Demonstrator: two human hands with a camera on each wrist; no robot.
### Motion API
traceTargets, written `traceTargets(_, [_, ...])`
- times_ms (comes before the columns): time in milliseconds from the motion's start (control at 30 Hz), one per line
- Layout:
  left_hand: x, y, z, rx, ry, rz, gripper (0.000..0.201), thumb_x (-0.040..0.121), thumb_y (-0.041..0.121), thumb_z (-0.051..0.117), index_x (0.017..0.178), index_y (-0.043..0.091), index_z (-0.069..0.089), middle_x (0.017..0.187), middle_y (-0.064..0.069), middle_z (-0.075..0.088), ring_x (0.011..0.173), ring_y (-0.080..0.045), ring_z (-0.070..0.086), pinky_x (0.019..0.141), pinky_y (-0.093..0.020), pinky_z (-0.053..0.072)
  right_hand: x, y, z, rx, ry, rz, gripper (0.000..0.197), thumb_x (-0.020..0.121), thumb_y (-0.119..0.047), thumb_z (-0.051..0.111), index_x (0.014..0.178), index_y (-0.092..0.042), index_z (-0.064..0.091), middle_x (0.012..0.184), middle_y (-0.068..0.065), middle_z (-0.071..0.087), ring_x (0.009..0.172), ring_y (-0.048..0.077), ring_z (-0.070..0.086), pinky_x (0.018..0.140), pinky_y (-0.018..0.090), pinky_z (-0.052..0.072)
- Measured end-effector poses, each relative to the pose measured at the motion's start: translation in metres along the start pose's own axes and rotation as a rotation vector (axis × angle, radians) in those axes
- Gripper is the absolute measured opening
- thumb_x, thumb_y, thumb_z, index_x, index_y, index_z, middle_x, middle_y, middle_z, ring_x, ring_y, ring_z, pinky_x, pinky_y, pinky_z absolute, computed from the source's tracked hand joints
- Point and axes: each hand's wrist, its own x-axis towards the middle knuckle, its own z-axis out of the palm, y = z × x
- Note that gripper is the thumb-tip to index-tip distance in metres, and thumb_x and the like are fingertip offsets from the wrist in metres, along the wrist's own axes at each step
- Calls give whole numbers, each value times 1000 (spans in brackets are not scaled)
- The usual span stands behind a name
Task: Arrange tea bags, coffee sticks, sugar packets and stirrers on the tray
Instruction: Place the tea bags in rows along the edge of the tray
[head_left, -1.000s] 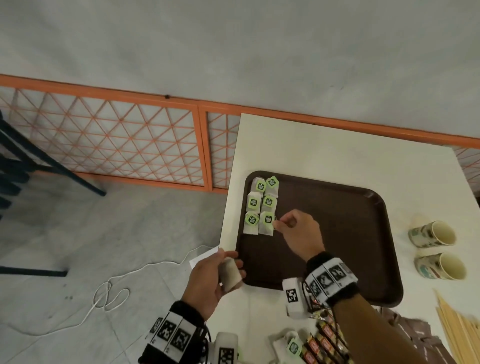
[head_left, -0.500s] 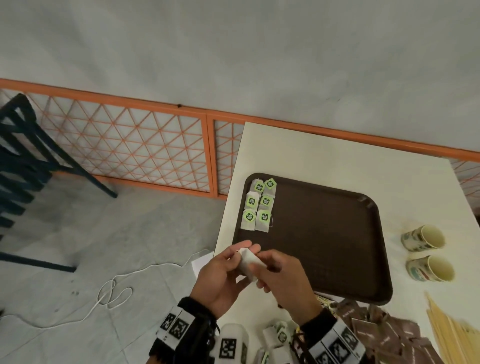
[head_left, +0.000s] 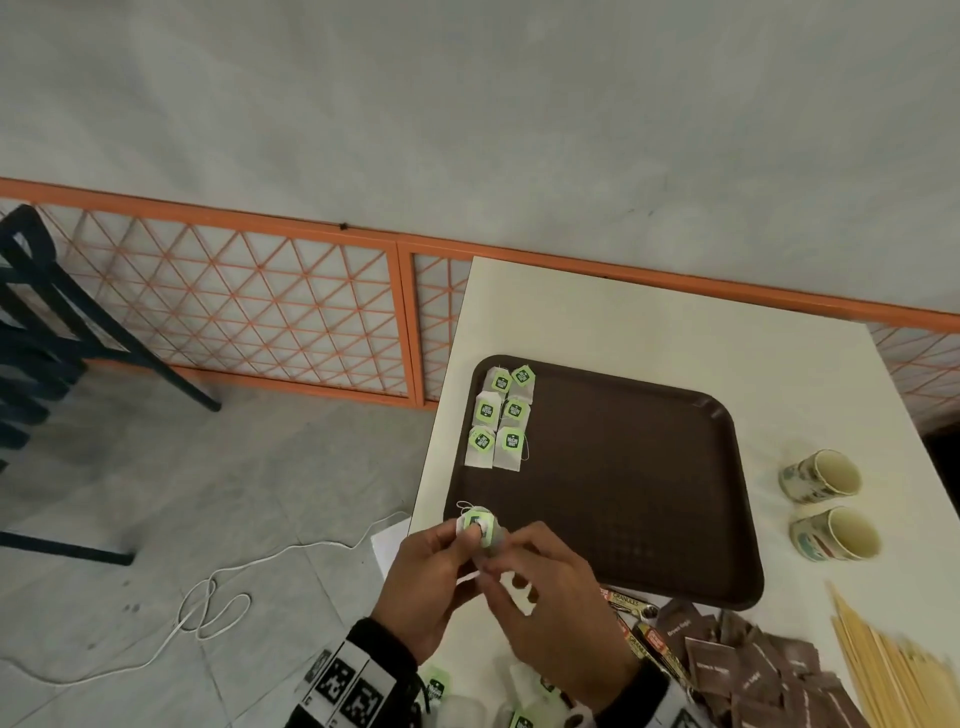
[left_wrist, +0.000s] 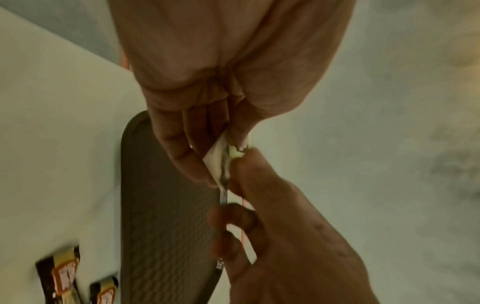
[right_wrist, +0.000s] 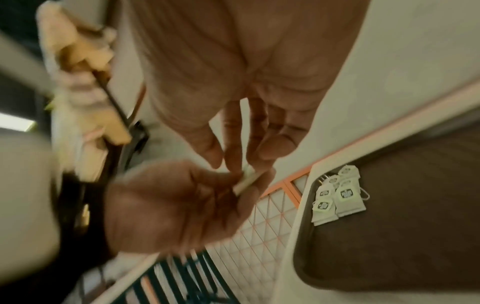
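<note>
A tea bag (head_left: 479, 527) with a green tag is held up between both hands, just over the near left corner of the brown tray (head_left: 649, 467). It is pinched by the fingers of the left hand (head_left: 426, 582) on one side and by the fingertips of the right hand (head_left: 550, 597) on the other, so both hands are closed on it. Six tea bags (head_left: 500, 420) are already laid flat in two neat rows at the far left corner of the tray. The bag in hand is probably meant to be put next in line, right below those rows. To do this well, the bag should be turned so the green tag faces up, like the others. Its thin string (head_left: 464, 505) is sticking out, so it should be tucked close and not left over the tray edge. The bag should be set down softly and beside the last pair, so the rows are not bumped. The coffee sticks (head_left: 641, 626), brown sugar packets (head_left: 727, 660) and wooden stirrers (head_left: 883, 660) are waiting on the table (head_left: 623, 322) by the near side of the tray, and two paper cups (head_left: 826, 504) are lying to its right.
</note>
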Motion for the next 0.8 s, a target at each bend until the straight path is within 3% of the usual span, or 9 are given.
traceTargets(67, [2,3,-4,37,-9,-21,23,98,11,53,97,7,76,98,-16,75,85,-22,70,76,-34,57,6,1,-10,66,103,93,4,90,-35,65,89,-33,67,87,-22,58,83,2,59,70,8,46])
traceTargets(133, [3,4,-9,82,-21,-27,19,96,10,56,101,4,74,97,-18,74,84,-23,70,70,-30,57,15,4,-16,146,213,198,6,89,-26,70,88,-32,68,83,-18,65,86,1,62,71,8,46])
traceTargets(300, [7,8,-15,119,-7,39,12,86,3,68,96,-1,74,87,-18,72,80,-28,70,65,-28,57,31,4,-11,276,114,283,7,87,-20,73,91,-25,76,81,-15,73,78,3,68,70,15,52])
traceTargets(367, [10,7,-18,115,39,54,12,85,2,70,96,-3,71,85,-19,71,78,-27,70,63,-28,57,34,5,-8,438,82,392,7,86,-19,73,91,-22,78,73,-11,73,65,4,65,61,18,52])
traceTargets(433, [14,5,-22,129,51,33,12,85,5,70,96,-1,71,85,-18,73,77,-25,70,63,-28,56,36,6,-6,587,9,515,6,87,-18,73,89,-18,78,61,-5,66,53,5,54,52,21,45])
traceTargets(533, [28,3,-30,211,92,12,12,86,13,73,95,5,70,87,-17,74,75,-23,71,65,-29,56,52,17,-1,620,-50,625,6,87,-17,73,88,-13,77,60,-1,63,52,7,50,50,20,42])
traceTargets(667, [58,1,-46,512,307,123,6,88,24,70,89,17,70,84,-5,75,73,-19,72,63,-30,55,96,49,11,600,61,802,5,87,-13,72,84,-12,74,64,2,64,52,7,50,49,17,43])
traceTargets(733, [72,-1,-53,639,349,151,7,87,28,70,89,21,68,85,2,74,75,-16,70,70,-33,57,113,61,22,627,99,868,5,86,-10,73,82,-8,74,66,5,64,53,9,51,49,18,44])
traceTargets(800, [81,-3,-58,764,364,149,12,87,29,70,95,21,66,89,7,70,77,-9,66,76,-29,54,124,67,33,628,114,907,4,84,-10,75,83,-6,74,67,6,66,53,10,54,49,17,47])
